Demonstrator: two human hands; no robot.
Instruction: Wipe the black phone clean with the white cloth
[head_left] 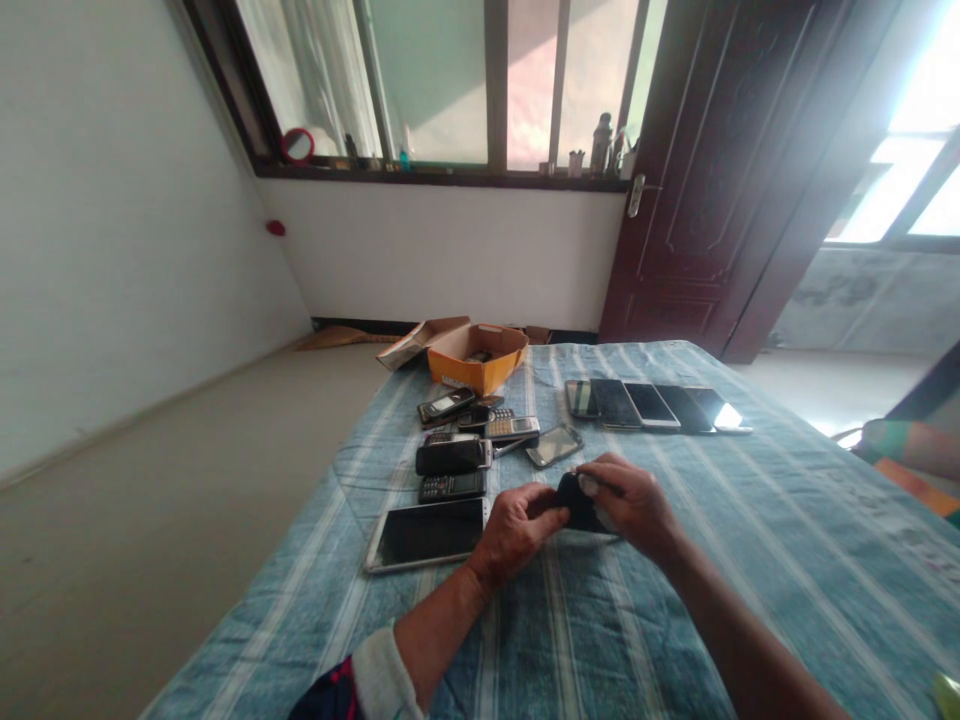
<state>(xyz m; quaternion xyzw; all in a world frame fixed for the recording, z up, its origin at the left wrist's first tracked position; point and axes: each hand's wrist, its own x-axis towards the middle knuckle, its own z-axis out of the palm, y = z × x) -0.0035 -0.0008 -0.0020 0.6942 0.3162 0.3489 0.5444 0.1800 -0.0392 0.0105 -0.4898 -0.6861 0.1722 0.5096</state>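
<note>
Near the front middle of the bed, my left hand [521, 530] pinches the left end of a black phone [577, 505] between thumb and fingers. Over its right side, my right hand [630, 500] is closed, with a small whitish bit by the thumb that I cannot make out. Part of the black phone is hidden behind my fingers. Left of my left hand lies a white tablet [427, 535] with a dark screen. Just beyond my hands rests a loose grey phone [555, 445].
Several old keypad phones [454, 458] lie piled beyond the tablet. An open orange box [480, 365] with things inside stands at the far edge. A row of smartphones [652, 405] lies at the right on the striped blue sheet [585, 640].
</note>
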